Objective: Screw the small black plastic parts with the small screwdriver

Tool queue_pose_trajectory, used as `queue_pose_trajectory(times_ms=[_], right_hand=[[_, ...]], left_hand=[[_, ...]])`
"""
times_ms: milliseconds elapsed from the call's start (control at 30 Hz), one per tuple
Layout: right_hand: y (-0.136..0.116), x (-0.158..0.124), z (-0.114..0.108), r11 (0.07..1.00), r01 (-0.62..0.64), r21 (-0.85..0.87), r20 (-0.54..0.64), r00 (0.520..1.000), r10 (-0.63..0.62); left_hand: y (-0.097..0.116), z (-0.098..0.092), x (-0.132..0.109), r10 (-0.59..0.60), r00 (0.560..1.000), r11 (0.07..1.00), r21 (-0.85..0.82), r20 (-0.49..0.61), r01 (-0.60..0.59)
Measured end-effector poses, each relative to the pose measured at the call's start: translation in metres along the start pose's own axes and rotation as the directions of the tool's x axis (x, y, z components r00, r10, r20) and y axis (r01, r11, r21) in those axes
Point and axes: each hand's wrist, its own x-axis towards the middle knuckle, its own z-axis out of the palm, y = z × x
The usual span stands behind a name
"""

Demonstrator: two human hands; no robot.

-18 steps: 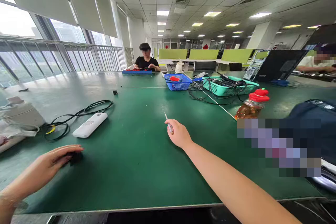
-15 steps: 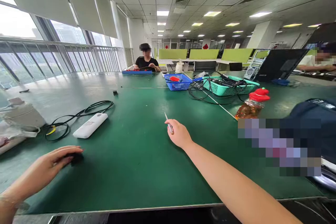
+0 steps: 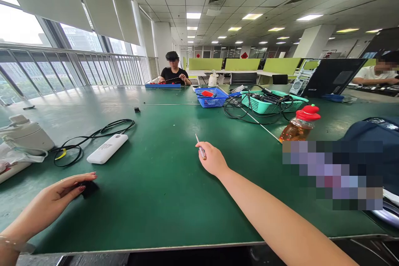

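Watching from afar through the head camera, I find the right hand curled around a slim pointed tool, thumb and fingers pinching its handle, tip aimed away from the wearer. That hand sits to the right of the white power bank, my landmark here. The left hand, on the near side of the power bank, has its thumb and fingers closed on a small black piece; I cannot tell whether that piece rests on the green table. As for progress, I judge this an early stage: both things are in hand, but tool and piece are well apart, and I see no finished result. How much remains, I cannot tell. Further out, a looped black cable runs just beyond the power bank and to its left, and another little black part lies farther past it. Beyond and to the right of the power bank stand a blue basket, a green basket and a red-capped bottle. Farthest beyond, a co-worker sits at the table.
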Motion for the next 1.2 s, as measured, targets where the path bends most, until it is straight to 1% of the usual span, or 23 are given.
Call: queue_pose_trajectory(times_ms=[133, 267, 433, 500, 600, 767, 833, 900, 1000, 1100, 1200], right_hand=[[0.0, 0.0, 0.0, 1.0, 0.0, 0.005, 0.003, 1.0, 0.0], [0.0, 0.0, 0.0, 1.0, -0.001, 0.006, 0.004, 1.0, 0.001], [0.0, 0.0, 0.0, 1.0, 0.007, 0.004, 0.004, 1.0, -0.007], [0.001, 0.0, 0.001, 1.0, 0.007, 0.001, 0.002, 1.0, -0.007], [0.002, 0.0, 0.002, 1.0, 0.01, 0.0, -0.002, 1.0, -0.01], [0.002, 0.0, 0.001, 1.0, 0.022, 0.013, -0.004, 1.0, -0.022], [0.001, 0.0, 0.001, 1.0, 0.016, 0.012, 0.003, 1.0, -0.016], [0.0, 0.0, 0.0, 1.0, 0.008, 0.005, 0.01, 1.0, -0.008], [0.0, 0.0, 0.0, 1.0, 0.004, 0.004, 0.016, 1.0, -0.004], [0.0, 0.0, 0.0, 1.0, 0.002, 0.012, 0.017, 1.0, -0.003], [0.0, 0.0, 0.0, 1.0, 0.002, 0.017, 0.02, 1.0, -0.003]], left_hand=[[0.001, 0.002, 0.0, -0.008, 0.999, 0.999, 0.036, -0.032, 0.009], [-0.006, 0.004, 0.001, 0.023, 0.998, 0.998, 0.057, -0.058, -0.019], [-0.013, 0.006, 0.001, 0.005, 0.999, 0.997, 0.072, -0.032, -0.002], [-0.012, 0.007, 0.001, 0.0, 1.0, 0.996, 0.093, -0.013, 0.001], [-0.004, 0.006, 0.0, 0.002, 1.0, 0.993, 0.118, 0.004, -0.002], [0.007, 0.002, -0.002, -0.044, 0.998, 0.988, 0.147, -0.043, 0.05], [0.008, 0.002, -0.003, -0.03, 0.998, 0.99, 0.134, -0.05, 0.036], [0.008, 0.002, -0.005, 0.01, 0.999, 0.992, 0.127, -0.046, -0.004], [0.008, 0.003, -0.005, 0.051, 0.998, 0.986, 0.158, -0.021, -0.047], [0.009, 0.003, -0.004, 0.052, 0.999, 0.983, 0.177, 0.012, -0.053], [0.014, 0.002, -0.004, 0.043, 0.999, 0.982, 0.181, 0.016, -0.045]])
